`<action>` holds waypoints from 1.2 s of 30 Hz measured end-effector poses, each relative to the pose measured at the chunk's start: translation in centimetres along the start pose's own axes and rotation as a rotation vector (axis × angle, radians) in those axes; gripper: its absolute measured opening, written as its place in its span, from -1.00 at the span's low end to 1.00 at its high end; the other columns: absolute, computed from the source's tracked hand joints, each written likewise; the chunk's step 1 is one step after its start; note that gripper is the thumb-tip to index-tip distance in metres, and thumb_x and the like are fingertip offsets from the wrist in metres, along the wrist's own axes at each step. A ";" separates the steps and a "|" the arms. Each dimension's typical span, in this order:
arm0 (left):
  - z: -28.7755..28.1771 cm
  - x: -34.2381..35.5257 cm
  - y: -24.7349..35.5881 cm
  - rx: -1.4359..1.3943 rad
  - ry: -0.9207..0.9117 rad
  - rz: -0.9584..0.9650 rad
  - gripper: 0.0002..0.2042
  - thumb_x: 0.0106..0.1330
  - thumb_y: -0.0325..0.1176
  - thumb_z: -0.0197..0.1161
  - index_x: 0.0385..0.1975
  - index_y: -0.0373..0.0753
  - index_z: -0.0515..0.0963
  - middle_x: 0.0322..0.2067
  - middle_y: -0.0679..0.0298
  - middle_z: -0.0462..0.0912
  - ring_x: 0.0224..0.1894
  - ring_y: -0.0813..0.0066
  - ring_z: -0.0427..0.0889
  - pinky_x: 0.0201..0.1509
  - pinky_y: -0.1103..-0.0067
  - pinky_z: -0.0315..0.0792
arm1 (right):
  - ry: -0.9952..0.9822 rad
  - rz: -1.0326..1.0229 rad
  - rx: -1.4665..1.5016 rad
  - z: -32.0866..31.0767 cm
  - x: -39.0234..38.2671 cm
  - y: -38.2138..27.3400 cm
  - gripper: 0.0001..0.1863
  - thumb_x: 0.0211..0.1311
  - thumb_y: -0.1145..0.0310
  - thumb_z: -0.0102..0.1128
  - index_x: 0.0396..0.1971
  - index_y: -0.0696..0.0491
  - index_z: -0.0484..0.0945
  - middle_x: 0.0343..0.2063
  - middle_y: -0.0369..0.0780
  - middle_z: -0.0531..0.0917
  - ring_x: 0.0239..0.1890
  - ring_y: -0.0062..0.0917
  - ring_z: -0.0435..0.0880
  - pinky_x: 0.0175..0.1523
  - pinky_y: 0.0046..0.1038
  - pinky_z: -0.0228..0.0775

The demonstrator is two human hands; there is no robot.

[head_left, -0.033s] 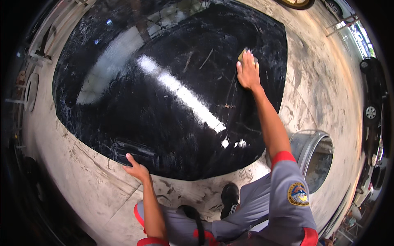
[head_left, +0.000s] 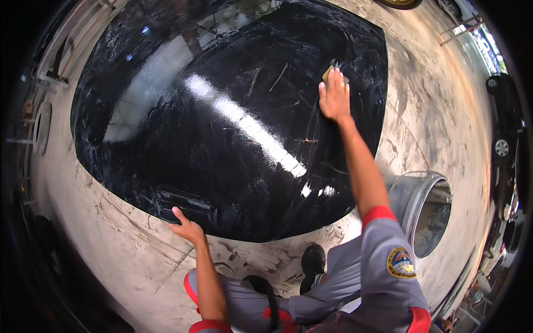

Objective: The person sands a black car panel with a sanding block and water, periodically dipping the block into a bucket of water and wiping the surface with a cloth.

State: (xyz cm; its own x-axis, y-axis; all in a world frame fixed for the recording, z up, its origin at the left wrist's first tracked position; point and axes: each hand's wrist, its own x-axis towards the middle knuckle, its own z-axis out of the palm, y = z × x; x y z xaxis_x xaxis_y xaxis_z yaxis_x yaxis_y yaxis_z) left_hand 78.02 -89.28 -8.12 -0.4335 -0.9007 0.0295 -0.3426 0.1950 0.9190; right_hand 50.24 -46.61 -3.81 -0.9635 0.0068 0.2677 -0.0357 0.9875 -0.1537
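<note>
A large glossy black car panel (head_left: 239, 150), looking like a hood, spans the middle of the head view, with light reflections and whitish smears across it. My right hand (head_left: 335, 99) presses flat on its far right part, fingers close together over a small tan-and-grey pad (head_left: 328, 72). Most of the pad is covered by the fingers, so its exact kind is unclear. At the near left edge, my left hand (head_left: 190, 228) grips the panel's rim, thumb on top and the other fingers hidden beneath. A shallow recessed rectangle (head_left: 186, 205) lies beside that thumb.
A grey metal bucket (head_left: 419, 213) stands close by my right arm. Stained concrete floor (head_left: 411, 122) surrounds the panel. Dark cars (head_left: 502, 127) line the far right, a tyre-like ring (head_left: 41, 127) rests at the left, and my shoe (head_left: 313, 261) is just below the near edge.
The view has shifted very slightly. Both hands keep their places on the panel and the pad.
</note>
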 end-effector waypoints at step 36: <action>-0.5 -0.6 1.7 0.088 -0.014 -0.055 -0.27 0.37 0.14 0.23 -0.14 -0.68 0.37 -0.20 -0.29 0.54 -0.18 -0.03 0.58 0.04 0.30 0.47 | 0.061 0.093 0.039 -2.8 -8.3 -7.9 -0.36 0.46 0.20 -0.17 0.40 0.28 0.09 0.42 0.08 0.16 0.48 -0.10 0.09 0.50 -0.06 -0.09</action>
State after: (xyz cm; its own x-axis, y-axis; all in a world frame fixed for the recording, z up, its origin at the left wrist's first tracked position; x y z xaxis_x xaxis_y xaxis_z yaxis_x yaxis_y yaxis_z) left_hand 78.11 -88.56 -6.38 -0.4235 -0.9055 -0.0262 -0.4381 0.1794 0.8808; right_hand 59.22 -54.00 -2.14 -0.9453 0.1091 0.3074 0.0419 0.9752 -0.2173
